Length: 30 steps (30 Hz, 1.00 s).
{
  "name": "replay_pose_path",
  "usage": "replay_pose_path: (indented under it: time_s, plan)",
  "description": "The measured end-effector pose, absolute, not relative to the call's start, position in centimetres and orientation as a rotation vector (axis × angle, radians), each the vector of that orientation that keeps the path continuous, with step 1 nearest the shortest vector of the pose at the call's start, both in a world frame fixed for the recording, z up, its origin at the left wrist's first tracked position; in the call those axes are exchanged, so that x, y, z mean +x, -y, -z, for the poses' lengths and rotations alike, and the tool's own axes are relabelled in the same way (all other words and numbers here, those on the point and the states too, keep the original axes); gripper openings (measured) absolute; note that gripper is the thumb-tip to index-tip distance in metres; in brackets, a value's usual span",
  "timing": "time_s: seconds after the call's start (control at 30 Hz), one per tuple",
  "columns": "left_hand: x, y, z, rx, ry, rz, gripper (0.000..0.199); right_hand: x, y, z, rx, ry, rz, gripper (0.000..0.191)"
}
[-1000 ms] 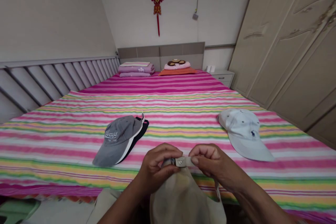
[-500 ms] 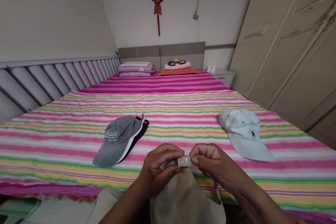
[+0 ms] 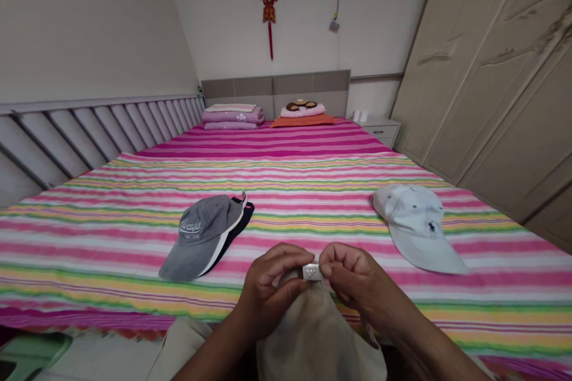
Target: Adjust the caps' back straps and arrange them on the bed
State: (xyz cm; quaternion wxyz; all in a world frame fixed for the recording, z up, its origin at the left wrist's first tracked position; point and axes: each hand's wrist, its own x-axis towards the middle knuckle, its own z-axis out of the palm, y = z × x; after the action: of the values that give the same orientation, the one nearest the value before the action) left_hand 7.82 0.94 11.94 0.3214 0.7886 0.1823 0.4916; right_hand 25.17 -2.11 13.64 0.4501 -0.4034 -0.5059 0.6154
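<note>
My right hand [image 3: 353, 274] had come in closer to the buckle [image 3: 311, 272], and the short length of pale strap that had shown between them was now covered by my fingers; the buckle itself had shifted only slightly toward three o'clock. My left hand [image 3: 274, 280] stayed clamped on the buckle from the nine o'clock side, thumb below and fingers above. The thumb and fingers of my right hand were pinched together at its three o'clock end, on the strap as far as I could judge. The beige cap [image 3: 313, 333] hung down from the buckle toward six o'clock, in front of the near edge of the bed [image 3: 290, 175]. The strap and buckle were together, but I could not tell how much strap had passed through, or whether the clasp was fastened. With both hands on it, I judged that the work there was unfinished. Out of my hands, a grey cap [image 3: 199, 226] lay on the bed toward ten o'clock, partly covering a dark cap [image 3: 243, 223], and a white cap [image 3: 413, 220] lay toward two o'clock, well apart from them.
</note>
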Motion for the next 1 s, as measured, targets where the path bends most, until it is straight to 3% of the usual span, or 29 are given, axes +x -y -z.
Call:
replay_pose_path:
  time_s: [0.2, 0.7, 1.0]
  plan:
    - [7.8, -1.0, -11.6, 1.954, -0.519, -1.288, 0.030, 25.4, 2.2, -13.7, -0.862, 1.114, -1.541, 0.017]
    - [7.7, -1.5, -10.6, 1.469, -0.370, -1.211, 0.022, 26.3, 1.8, -13.3, -0.894, 1.274, -1.651, 0.031]
    - [7.5, -1.9, -10.6, 1.571, -0.369, -1.186, 0.022, 26.0, 1.7, -13.4, -0.979, 1.203, -1.638, 0.022]
